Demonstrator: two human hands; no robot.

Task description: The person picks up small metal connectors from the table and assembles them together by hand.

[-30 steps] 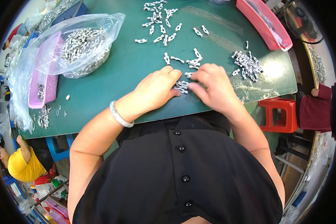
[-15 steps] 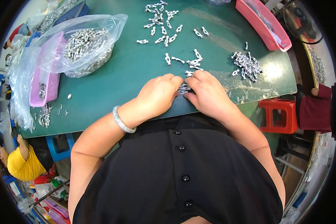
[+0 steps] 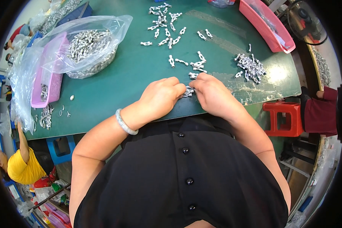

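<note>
Close to the table's near edge, my left hand (image 3: 161,95) is closed, its thumb and fingers on a few small silver metal links (image 3: 188,91). My right hand (image 3: 213,94) meets it from the other side, fingertips pinched at the same links. Just beyond the right fingertips lies another silver link (image 3: 193,75), partly covered by them. A few more loose links (image 3: 198,65) lie past the hands, and a heap of them (image 3: 250,67) is to the right.
Further off on the green table (image 3: 129,91) are scattered links (image 3: 167,32). At left stand a clear plastic bag of links (image 3: 89,49) and a purple basket (image 3: 49,91). A pink basket (image 3: 268,28) is far right, beside a fan (image 3: 306,22). A red stool (image 3: 283,117) stands right.
My right fingertips have drawn back slightly, so more of the links between my hands shows. The person in yellow at left has stretched an arm up toward the table.
</note>
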